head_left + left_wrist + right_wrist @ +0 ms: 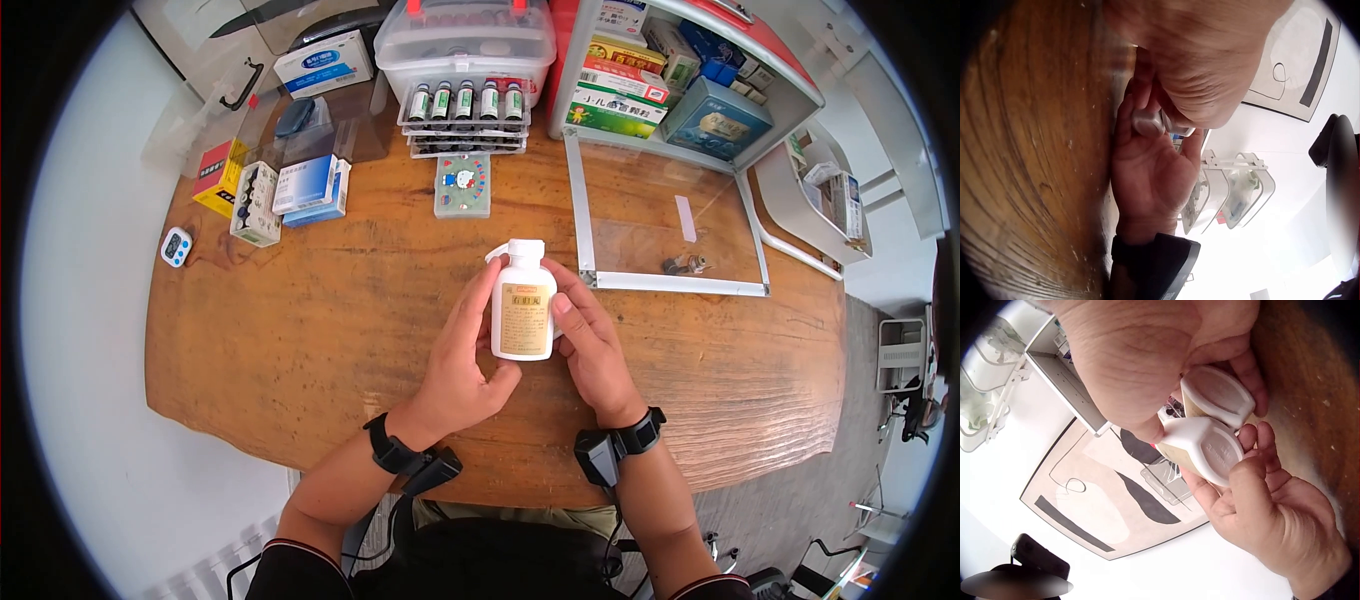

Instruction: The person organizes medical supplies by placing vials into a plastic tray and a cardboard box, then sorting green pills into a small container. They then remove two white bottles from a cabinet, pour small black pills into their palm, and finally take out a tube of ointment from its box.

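A white bottle with a tan label stands upright between both hands, label facing the head camera. My left hand holds its left side, thumb near the base; my right hand has its thumb on the right edge. A second white bottle lies against the front one, mostly hidden in the head view, with the right hand's fingers around it. The right wrist view shows both bases and my left hand at the front bottle. In the left wrist view, the bottles are largely covered by hands.
Medicine boxes and a small timer sit at the left of the wooden table. Behind are a tray of vials, a decorated case and a clear bin. An open cabinet door lies at the right.
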Tool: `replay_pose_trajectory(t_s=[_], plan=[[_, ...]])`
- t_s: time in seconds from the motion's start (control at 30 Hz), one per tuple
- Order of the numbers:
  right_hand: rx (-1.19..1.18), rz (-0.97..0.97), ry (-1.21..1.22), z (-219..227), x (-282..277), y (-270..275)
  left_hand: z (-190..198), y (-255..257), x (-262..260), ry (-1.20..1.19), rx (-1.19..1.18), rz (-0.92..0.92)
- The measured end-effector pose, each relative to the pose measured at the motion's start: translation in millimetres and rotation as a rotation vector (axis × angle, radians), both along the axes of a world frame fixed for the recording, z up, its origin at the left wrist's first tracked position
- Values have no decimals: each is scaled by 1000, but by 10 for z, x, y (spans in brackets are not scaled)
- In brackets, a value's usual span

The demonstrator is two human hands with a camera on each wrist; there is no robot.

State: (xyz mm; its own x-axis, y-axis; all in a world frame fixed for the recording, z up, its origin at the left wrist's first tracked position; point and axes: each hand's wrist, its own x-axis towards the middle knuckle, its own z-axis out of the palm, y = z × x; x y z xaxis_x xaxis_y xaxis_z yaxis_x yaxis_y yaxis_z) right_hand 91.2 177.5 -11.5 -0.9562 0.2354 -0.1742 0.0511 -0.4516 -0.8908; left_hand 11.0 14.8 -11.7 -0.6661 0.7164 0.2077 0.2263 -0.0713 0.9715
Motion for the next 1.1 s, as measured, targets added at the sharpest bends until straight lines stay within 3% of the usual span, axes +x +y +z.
replay_pose_trajectory(t_s=[1.1], plan=[[-11,-11,-9,50,-9,-8,-45,7,-12,97,-21,5]])
